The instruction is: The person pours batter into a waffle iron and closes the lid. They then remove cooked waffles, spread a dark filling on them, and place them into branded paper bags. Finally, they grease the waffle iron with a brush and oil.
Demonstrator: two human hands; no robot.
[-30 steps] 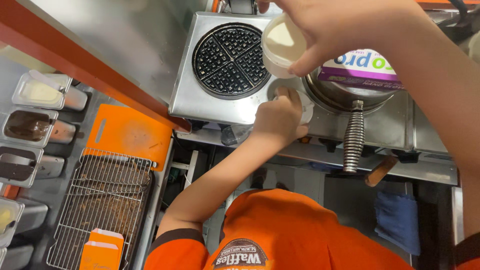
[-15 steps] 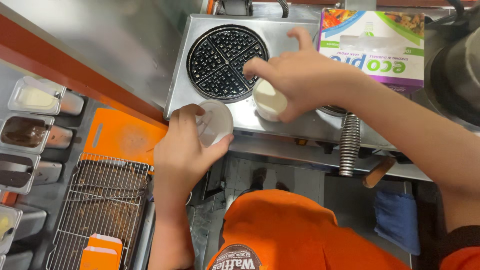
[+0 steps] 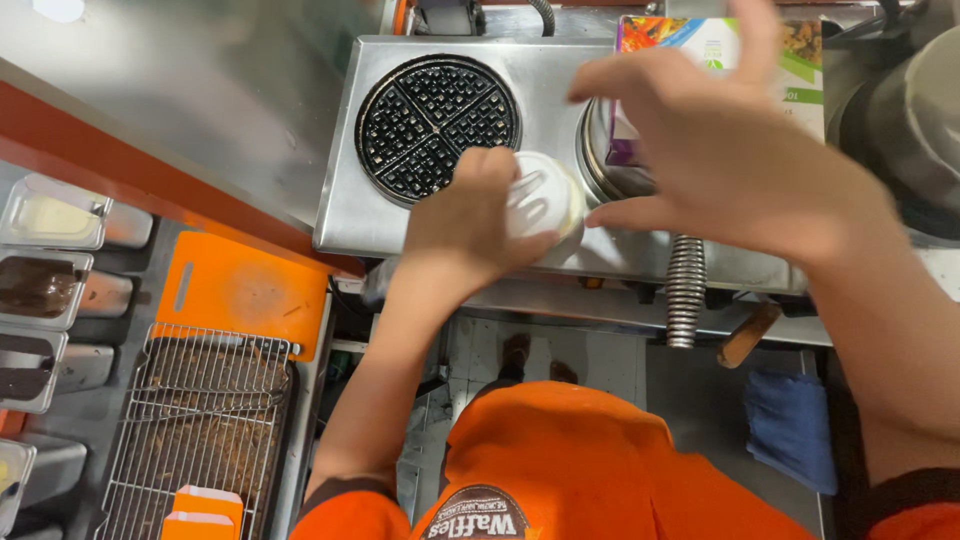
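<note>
- Nearest the camera is the person's orange shirt (image 3: pixel 560 460), with both bare arms reaching away from it toward the steel counter.
- Off to the left sit a wire cooling rack (image 3: pixel 200 420), an orange cutting board (image 3: pixel 240 290) and a row of topping tubs (image 3: pixel 45 290) holding pale and dark fillings.
- A blue cloth (image 3: pixel 790 425) hangs low on the right, beside a wooden handle (image 3: pixel 750 335) and a coiled metal hose (image 3: pixel 685 290).
- The left hand (image 3: pixel 470 230) is closed over a small white plastic cup (image 3: pixel 545 205), fingers pressing its clear lid (image 3: pixel 530 195) from above; the cup sits at the front edge of the waffle iron's steel housing (image 3: pixel 350 215), between the 2 round wells.
- The right hand (image 3: pixel 730 150) is spread with fingers loose, thumb just beside the cup's far side; I cannot tell whether it touches the cup, and it grips nothing that I can see.
- The cup looks light, thin-walled and easily squashed, so I would take it round the rim where the lid stiffens it, not at mid-wall; if filled with batter it could slop.
- Beyond the hands lies the open, dark 4-section waffle grid (image 3: pixel 438 125), empty.
- Farthest back, a colourful cardboard box (image 3: pixel 720 60) stands over the second well (image 3: pixel 600 160).
</note>
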